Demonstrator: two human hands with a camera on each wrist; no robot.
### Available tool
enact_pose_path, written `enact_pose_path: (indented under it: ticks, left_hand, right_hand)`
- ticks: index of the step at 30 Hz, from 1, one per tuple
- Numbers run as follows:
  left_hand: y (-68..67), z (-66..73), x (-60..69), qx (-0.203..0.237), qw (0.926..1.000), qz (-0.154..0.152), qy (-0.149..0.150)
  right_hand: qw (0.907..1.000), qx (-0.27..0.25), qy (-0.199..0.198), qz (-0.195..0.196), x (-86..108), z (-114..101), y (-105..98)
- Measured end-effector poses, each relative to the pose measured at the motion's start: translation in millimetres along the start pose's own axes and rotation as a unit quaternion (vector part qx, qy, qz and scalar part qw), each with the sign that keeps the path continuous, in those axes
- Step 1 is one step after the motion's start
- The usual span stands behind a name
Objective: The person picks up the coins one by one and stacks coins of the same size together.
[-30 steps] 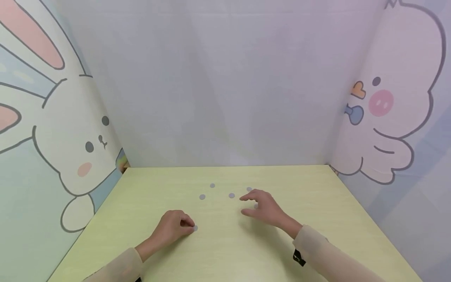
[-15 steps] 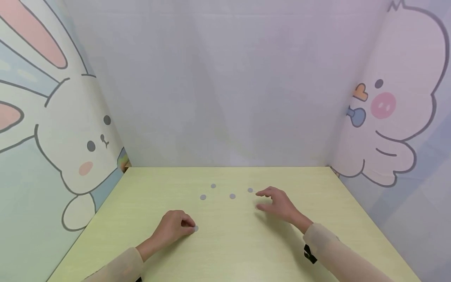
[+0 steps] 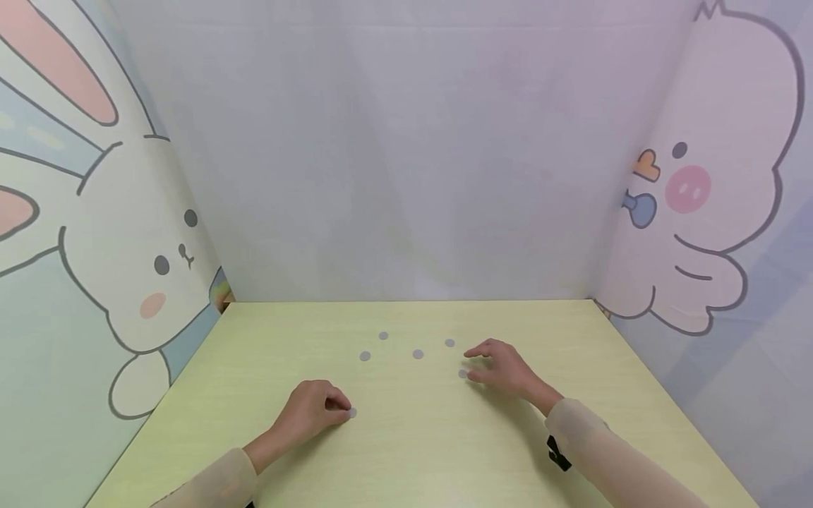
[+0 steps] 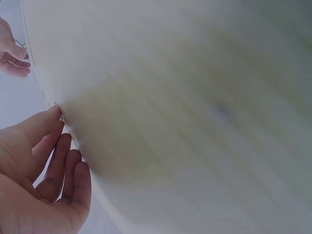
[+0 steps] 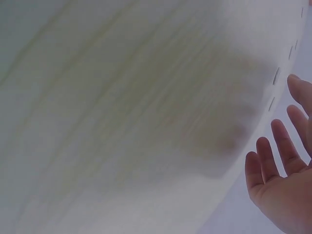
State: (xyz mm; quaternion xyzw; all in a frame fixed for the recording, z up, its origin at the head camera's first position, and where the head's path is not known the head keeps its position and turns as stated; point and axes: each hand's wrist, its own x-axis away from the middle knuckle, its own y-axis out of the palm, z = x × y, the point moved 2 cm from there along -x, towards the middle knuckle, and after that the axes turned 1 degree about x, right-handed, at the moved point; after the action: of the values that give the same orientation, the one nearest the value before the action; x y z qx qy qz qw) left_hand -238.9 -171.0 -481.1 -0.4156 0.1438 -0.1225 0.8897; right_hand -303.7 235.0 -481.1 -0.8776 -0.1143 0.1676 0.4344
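My left hand is low over the table, thumb and index finger pinching a small flat grey disc, coin-like, at its edge. In the left wrist view only a thin rim of that disc shows at the fingertips. My right hand hovers at the right with fingers spread and slightly bent, holding nothing. Just left of its thumb lies another grey disc; whether they touch I cannot tell. The right wrist view shows the same hand with its fingers apart.
More grey discs lie scattered farther back: a left one, a rear one, a middle one and a right one. The pale yellow table ends at a plain curtain, with cartoon-printed curtains on both sides.
My right hand has moved to the right from over the discs, and the disc near its thumb now shows. The left hand has stayed at its disc.
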Motion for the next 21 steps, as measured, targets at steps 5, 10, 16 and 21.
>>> enact_pose_path:
  ticks: [5,10,16,21]
  left_hand:
    - [0.2,-0.3,0.1,0.001,1.0,0.001,0.001]
    - [-0.5,0.1,0.4,-0.001,1.0,-0.001,0.003]
    - [-0.9,0.4,1.0,-0.001,1.0,0.0,-0.001]
    - [-0.5,0.1,1.1,-0.002,1.0,0.003,-0.001]
  right_hand:
    - [1.0,0.005,0.0,-0.004,-1.3,1.8,3.2]
    - [0.9999,0.008,0.001,-0.009,-2.9,3.9,6.6]
    - [0.9993,0.027,-0.023,-0.016,-4.1,5.9,8.8]
    - [0.9981,0.048,-0.037,-0.016,-5.7,6.8,10.3]
